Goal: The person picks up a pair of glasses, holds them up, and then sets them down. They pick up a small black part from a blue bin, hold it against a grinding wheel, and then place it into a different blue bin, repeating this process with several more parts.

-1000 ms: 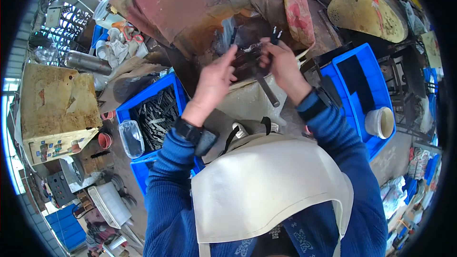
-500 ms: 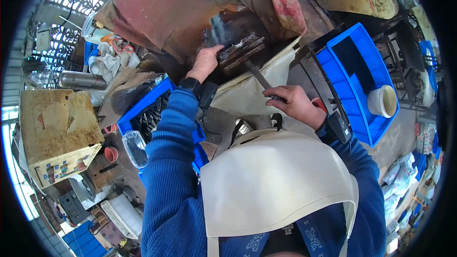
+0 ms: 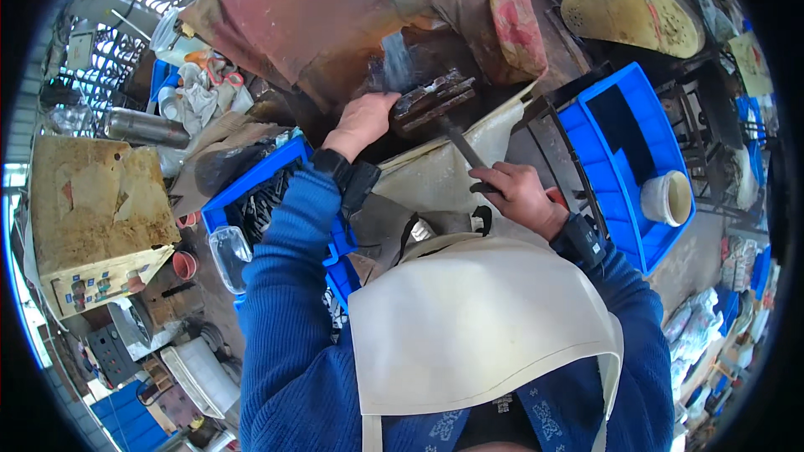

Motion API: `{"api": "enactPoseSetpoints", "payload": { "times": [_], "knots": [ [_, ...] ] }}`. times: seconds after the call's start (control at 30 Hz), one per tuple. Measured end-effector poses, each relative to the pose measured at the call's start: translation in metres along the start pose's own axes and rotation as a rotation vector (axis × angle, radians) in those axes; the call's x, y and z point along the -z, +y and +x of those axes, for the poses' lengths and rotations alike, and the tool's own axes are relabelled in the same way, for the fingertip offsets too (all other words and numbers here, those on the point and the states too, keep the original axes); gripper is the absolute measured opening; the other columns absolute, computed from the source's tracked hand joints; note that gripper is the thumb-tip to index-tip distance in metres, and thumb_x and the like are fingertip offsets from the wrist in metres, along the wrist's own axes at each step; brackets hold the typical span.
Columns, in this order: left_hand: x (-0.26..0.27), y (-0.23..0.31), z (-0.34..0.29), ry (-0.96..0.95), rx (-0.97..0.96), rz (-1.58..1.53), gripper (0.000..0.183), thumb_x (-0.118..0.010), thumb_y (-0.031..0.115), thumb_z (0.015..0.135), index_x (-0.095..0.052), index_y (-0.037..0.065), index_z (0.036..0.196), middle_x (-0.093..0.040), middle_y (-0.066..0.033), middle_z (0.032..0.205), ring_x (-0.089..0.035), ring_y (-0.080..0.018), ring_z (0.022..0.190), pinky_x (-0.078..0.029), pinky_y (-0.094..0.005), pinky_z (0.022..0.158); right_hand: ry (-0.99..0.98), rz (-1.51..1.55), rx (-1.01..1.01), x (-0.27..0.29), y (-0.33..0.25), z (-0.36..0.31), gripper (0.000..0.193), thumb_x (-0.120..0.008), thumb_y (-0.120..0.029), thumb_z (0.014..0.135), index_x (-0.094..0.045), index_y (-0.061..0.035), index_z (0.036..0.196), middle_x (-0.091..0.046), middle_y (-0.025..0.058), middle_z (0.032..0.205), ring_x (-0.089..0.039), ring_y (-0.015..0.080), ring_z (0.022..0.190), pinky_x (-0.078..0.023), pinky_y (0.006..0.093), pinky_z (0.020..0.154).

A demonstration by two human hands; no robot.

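Note:
My right hand (image 3: 526, 197) is closed round the near end of a flat grey metal bar (image 3: 461, 146). The bar's far end reaches a dark, wet block with ridges (image 3: 435, 100) inside a cloth-hung hollow. My left hand (image 3: 366, 121) is at the block's left end, its fingers bent and pressed together. What they grip, if anything, is hidden. Behind the block, a whitish-blue stream or spray (image 3: 397, 61) shows against the brown recess. Stained reddish cloth (image 3: 293, 17) drapes over the top, and a pale sheet (image 3: 435, 172) hangs along the near side.
To the left, a blue bin (image 3: 219, 205) holds many dark slim metal pieces, beside a clear plastic container (image 3: 229, 253). A stained box (image 3: 96, 201) stands farther left. On the right, a blue crate (image 3: 607, 130) holds a whitish bucket (image 3: 667, 198).
The view has shifted slightly. My left hand's fingers look more bent at the block's left end. My right hand keeps its hold on the bar, which stays against the block.

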State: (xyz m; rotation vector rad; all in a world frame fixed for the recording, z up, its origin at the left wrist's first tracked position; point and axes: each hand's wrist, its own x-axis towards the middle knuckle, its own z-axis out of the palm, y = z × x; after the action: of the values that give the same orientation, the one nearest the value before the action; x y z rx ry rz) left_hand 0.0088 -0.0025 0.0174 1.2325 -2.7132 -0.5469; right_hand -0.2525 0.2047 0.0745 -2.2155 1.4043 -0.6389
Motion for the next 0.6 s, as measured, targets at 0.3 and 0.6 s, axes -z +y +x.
{"api": "enactPoseSetpoints", "payload": {
  "times": [0.3,0.6],
  "knots": [
    [0.023,-0.009,-0.096,0.620,0.210,-0.230,0.032,-0.058,-0.001,0.083,-0.063,0.006,0.113,-0.066,-0.0157,0.098,-0.063,-0.0343,0.092,-0.052,-0.0396,0.080,0.469,-0.060,0.108,0.026,-0.008,0.136,0.021,-0.071,-0.015,0.083,-0.065,-0.0043,0.100,-0.067,0.0158,0.088,-0.067,0.0336,0.078,-0.053,0.0366,0.067],
    [-0.003,0.002,-0.272,0.964,0.640,-0.364,0.020,-0.056,-0.003,0.088,-0.067,0.001,0.104,-0.067,-0.0117,0.087,-0.067,-0.0204,0.078,-0.054,-0.0303,0.071,0.354,-0.346,-0.001,0.047,0.017,0.320,0.047,-0.055,-0.050,0.090,-0.064,-0.0086,0.111,-0.066,0.0219,0.098,-0.062,0.0420,0.094,-0.050,0.0484,0.077]
  ]
}}
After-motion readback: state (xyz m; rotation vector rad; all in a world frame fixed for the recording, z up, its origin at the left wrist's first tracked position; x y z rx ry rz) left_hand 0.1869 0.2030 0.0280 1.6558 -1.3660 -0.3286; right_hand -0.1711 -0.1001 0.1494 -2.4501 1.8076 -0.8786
